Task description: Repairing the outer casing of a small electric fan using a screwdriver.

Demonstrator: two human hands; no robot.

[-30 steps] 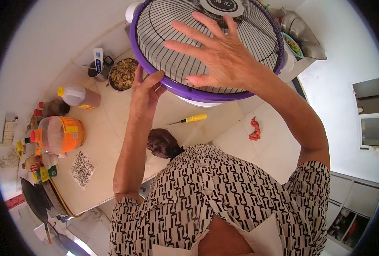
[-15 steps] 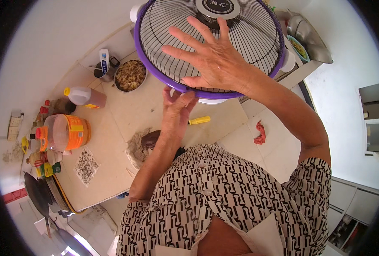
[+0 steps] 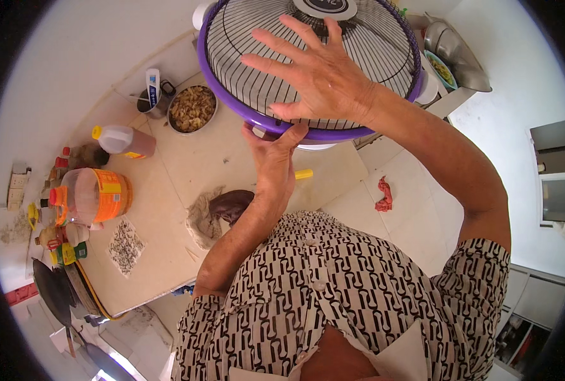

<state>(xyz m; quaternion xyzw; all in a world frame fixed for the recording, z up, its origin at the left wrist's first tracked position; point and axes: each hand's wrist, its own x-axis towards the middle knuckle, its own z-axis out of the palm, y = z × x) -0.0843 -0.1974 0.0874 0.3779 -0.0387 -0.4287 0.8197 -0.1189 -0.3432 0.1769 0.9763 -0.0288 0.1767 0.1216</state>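
A round electric fan or fan-shaped heater with a purple rim (image 3: 241, 110) and a black wire grille (image 3: 244, 47) stands at the top of the view. My left hand (image 3: 273, 155) is closed on the lower edge of that rim, thumb on its front; the other fingers are partly hidden underneath. Over the grille my right hand (image 3: 330, 86) is spread wide, palm toward the wires; whether it presses on them I cannot tell. Just right of my left wrist, a yellow handle (image 3: 303, 174) shows on the table. Beside my left forearm are a dark brown object (image 3: 230, 204) and a beige cloth (image 3: 200, 222).
On the table's left stand a large oil jug (image 3: 92, 195), a smaller yellow-capped jug (image 3: 127, 140) and several bottles. Behind are a metal cup (image 3: 157, 109) and a bowl (image 3: 216, 117) of brown food. Crumpled red material (image 3: 383, 194) lies on the floor at right.
My left hand has slid a little right along the rim, its thumb now higher on it. The right elbow has swung slightly outward, while the right hand stays spread over the grille.
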